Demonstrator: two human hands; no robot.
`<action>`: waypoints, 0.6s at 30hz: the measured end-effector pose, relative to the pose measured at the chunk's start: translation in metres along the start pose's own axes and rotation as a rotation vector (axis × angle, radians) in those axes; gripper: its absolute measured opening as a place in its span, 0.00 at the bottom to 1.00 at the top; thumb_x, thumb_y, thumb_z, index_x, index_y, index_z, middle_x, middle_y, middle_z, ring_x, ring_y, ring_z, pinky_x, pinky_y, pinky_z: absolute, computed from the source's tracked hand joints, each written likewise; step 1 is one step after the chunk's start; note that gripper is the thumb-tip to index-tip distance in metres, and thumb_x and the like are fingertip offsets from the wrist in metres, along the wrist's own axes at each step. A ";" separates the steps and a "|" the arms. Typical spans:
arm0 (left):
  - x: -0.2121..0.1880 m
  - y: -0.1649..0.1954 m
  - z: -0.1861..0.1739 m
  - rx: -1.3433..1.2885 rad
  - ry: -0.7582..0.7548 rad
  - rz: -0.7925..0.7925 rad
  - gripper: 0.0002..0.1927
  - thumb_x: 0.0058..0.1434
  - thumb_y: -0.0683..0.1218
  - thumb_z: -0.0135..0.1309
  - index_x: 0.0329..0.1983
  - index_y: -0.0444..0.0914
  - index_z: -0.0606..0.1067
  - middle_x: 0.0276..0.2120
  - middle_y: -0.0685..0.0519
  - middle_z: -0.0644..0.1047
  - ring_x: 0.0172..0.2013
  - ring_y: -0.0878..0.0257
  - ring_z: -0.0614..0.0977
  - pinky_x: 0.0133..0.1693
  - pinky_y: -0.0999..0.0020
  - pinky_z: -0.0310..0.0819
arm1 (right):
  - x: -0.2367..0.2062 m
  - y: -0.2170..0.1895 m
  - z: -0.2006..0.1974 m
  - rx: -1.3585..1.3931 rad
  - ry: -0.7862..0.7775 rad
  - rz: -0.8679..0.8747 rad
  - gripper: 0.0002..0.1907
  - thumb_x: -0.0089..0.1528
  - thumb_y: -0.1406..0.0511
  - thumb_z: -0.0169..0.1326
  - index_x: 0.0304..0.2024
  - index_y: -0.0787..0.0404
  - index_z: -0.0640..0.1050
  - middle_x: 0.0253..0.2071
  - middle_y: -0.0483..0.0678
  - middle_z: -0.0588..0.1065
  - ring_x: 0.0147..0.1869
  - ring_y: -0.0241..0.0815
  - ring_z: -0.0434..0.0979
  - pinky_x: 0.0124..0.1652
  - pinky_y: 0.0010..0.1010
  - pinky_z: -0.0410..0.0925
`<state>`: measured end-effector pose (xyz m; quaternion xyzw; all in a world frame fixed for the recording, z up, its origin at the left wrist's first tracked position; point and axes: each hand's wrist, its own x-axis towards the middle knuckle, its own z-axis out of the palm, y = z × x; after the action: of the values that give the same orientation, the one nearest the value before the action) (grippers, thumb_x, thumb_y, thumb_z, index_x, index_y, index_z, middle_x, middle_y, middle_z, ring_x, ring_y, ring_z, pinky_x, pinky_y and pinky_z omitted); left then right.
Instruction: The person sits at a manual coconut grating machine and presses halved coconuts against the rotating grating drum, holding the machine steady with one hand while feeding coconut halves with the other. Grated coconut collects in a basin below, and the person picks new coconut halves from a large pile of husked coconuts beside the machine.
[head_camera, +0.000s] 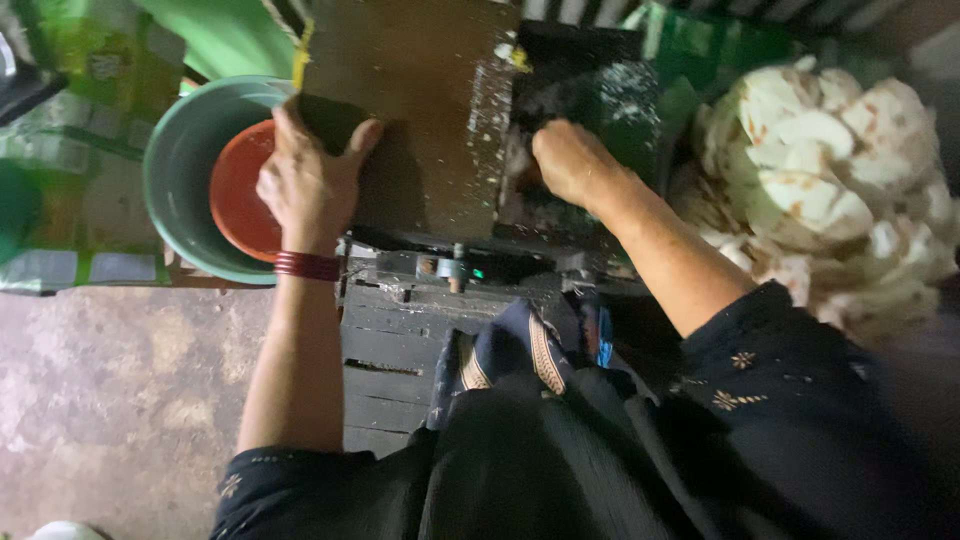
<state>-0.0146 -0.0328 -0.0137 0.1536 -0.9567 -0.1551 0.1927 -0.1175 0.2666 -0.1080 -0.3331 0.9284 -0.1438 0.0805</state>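
Rough, stained concrete floor (110, 400) fills the near left of the scene, with green printed sacks (70, 110) lying along the far left edge. Centre stage is a dark brown metal grating machine (430, 110), a boxy block flecked with white shreds; its long axis runs near to far, and its flat brown top panel tilts away toward the far side. It rests on a dark slatted wooden stand (390, 340) that reaches back toward the person. On the right, close beside the machine, sits a heap of peeled white coconut pieces (830, 150) with brown streaks, slightly blurred. On the left, just beside the machine, stands a round grey-green plastic basin (180, 170), and inside it lies a smaller round orange-red bowl (235, 195).

The person wears dark clothing with small gold motifs on the sleeves. The left hand (310, 185) lies on the machine's near left corner, fingers curled over the panel's edge and thumb spread along the top, gripping it; a dark red bangle (307, 265) circles the wrist. The right hand (570, 160) is pressed into the machine's dark opening on the right, fingers bent down and closed; whether they hold anything there is hidden in the shadow.
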 end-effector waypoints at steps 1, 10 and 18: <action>-0.001 -0.001 0.000 0.004 -0.015 0.001 0.42 0.61 0.71 0.66 0.62 0.38 0.65 0.48 0.40 0.81 0.43 0.38 0.83 0.42 0.45 0.74 | -0.009 0.000 -0.005 0.022 -0.004 0.022 0.07 0.51 0.74 0.59 0.32 0.71 0.83 0.36 0.65 0.77 0.41 0.63 0.80 0.41 0.46 0.74; -0.003 -0.002 -0.001 -0.011 -0.060 -0.017 0.45 0.61 0.72 0.64 0.63 0.36 0.64 0.51 0.38 0.79 0.46 0.37 0.81 0.45 0.44 0.71 | -0.239 0.072 -0.115 -0.250 0.391 0.387 0.17 0.67 0.56 0.69 0.52 0.58 0.83 0.54 0.53 0.76 0.56 0.48 0.75 0.58 0.43 0.72; -0.006 -0.004 0.001 -0.012 -0.055 0.004 0.44 0.63 0.73 0.65 0.63 0.37 0.65 0.51 0.39 0.79 0.48 0.38 0.81 0.47 0.45 0.72 | -0.291 0.114 -0.063 -0.146 0.376 0.598 0.33 0.55 0.59 0.73 0.58 0.65 0.75 0.52 0.62 0.77 0.55 0.60 0.77 0.51 0.50 0.72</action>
<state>-0.0088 -0.0342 -0.0177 0.1461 -0.9610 -0.1646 0.1675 0.0218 0.5501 -0.0694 -0.0192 0.9912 -0.1062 -0.0771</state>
